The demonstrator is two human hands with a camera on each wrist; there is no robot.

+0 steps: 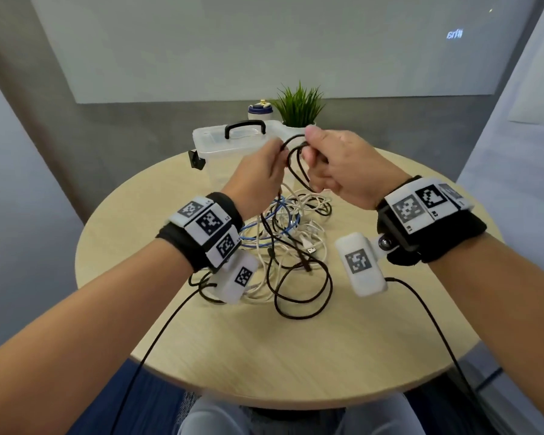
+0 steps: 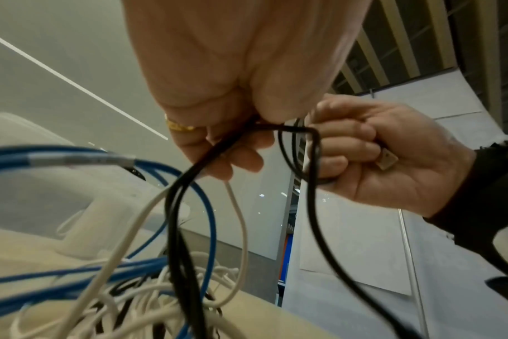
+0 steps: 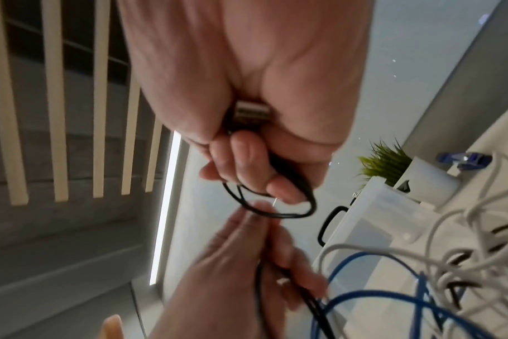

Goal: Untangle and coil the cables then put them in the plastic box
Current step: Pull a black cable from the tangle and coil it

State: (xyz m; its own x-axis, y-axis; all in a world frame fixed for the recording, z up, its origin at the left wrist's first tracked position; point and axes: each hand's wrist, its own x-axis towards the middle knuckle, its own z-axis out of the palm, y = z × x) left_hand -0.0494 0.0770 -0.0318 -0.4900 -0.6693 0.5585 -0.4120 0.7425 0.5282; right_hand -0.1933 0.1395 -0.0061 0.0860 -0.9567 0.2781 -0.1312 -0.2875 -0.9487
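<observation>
A tangle of white, blue and black cables (image 1: 291, 237) lies mid-table. Both hands are raised above it, in front of the clear plastic box (image 1: 214, 146) with a black handle. My left hand (image 1: 264, 171) pinches the black cable (image 1: 296, 166) (image 2: 186, 183) whose strands run down into the pile. My right hand (image 1: 333, 164) (image 2: 363, 156) has its fingers curled round small loops of the same black cable (image 3: 279, 206), and its metal USB plug (image 3: 251, 110) sticks out of the fist. White and blue strands hang beside the left hand's black strands.
The round wooden table (image 1: 390, 324) carries a small potted plant (image 1: 299, 108) and a white-and-blue container (image 1: 259, 111) behind the box. Black wires from the wrist devices trail over the near table edge. My knees show below the table.
</observation>
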